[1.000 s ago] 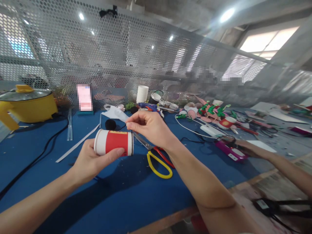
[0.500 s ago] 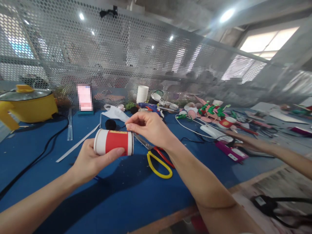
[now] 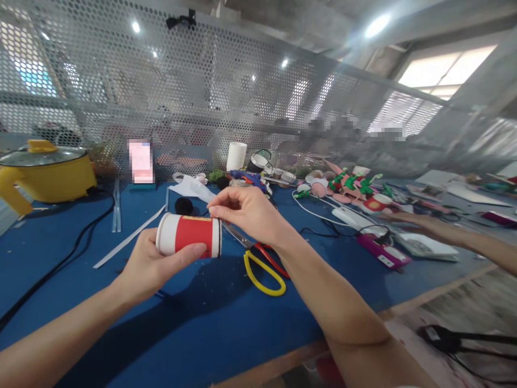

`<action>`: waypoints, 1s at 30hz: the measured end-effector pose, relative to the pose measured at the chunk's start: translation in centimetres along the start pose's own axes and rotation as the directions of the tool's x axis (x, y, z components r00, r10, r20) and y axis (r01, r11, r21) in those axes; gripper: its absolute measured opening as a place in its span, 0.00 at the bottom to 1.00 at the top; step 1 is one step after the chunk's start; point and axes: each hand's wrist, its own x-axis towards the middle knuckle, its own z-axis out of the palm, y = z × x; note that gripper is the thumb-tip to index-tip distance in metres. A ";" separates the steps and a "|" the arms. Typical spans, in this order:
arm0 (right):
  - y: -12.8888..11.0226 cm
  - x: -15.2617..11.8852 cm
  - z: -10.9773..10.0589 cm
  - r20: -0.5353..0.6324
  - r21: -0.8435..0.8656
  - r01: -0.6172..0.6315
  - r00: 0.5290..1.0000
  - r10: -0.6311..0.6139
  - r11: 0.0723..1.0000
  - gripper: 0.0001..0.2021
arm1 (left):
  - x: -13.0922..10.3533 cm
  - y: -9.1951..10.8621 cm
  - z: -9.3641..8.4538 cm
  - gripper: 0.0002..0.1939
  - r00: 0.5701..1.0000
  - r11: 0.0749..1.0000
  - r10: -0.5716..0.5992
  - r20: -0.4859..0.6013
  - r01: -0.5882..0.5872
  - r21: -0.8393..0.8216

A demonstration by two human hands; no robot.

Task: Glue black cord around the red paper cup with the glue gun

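A paper cup (image 3: 194, 236), white with a red band and a yellow label, lies sideways in my left hand (image 3: 151, 264), whose fingers and thumb wrap round it. Along the cup's right-hand rim runs a thin black yarn (image 3: 219, 240). My right hand (image 3: 242, 210) pinches at the top of that rim, thumb against forefinger, on the yarn; its tip is mostly covered by the fingers. Just behind the cup rests a black yarn ball (image 3: 183, 206). Scissors (image 3: 264, 272) with one yellow and one red handle lie below my right wrist, their blades partly behind the cup.
A yellow electric pot (image 3: 48, 172) stands at left, its black cable crossing the blue table. Behind are a phone (image 3: 141, 161) on a stand, stacked white cups (image 3: 236, 156) and a blue glue gun (image 3: 248, 177). At right, another person's arm (image 3: 456, 231) reaches past a purple power strip (image 3: 382, 252).
My hands and the cup stay practically where they were. At right, the other person's arm has shifted slightly up and away, exposing a pale flat item beneath.
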 end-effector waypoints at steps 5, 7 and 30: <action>0.0 0.1 -0.1 0.022 0.014 -0.032 0.999 0.032 0.999 0.02 | 0.3 -0.6 -0.1 0.08 0.999 0.995 -0.027 0.031 0.029 -0.095; 0.0 0.1 -0.1 0.028 0.017 -0.047 0.999 0.046 0.999 0.03 | 0.4 -0.9 -0.2 0.07 0.998 0.988 -0.027 0.050 0.035 -0.150; 0.0 0.3 -0.2 0.071 0.043 -0.134 0.989 0.130 0.990 0.02 | 0.5 -0.7 0.1 0.08 0.996 0.959 -0.085 0.021 0.087 -0.270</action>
